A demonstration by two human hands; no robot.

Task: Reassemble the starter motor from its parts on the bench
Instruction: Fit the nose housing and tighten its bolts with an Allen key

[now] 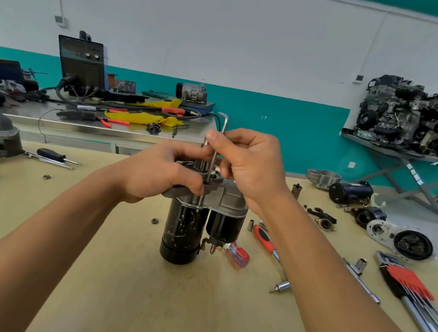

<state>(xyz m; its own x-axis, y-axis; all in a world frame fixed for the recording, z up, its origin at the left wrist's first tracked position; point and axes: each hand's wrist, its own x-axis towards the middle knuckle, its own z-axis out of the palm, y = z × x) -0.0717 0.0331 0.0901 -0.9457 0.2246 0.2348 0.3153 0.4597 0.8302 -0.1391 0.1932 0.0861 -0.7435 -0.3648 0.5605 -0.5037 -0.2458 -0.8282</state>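
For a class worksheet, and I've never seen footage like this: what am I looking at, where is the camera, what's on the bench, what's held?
No machine here: these are a person's two bare hands, filmed by one head-worn camera looking down. A starter motor stands upright on the bench. The left hand grips its top; the right hand pinches an L-shaped hex key pointing down into that top. Nearby lie a ratchet, a screwdriver, a hex key set and a nut.

I see bright, even, diffuse light, only soft shadows on the surface (108, 274). Wide-angle bending bows the edges; the hex key set (415, 293) at right smears slightly.
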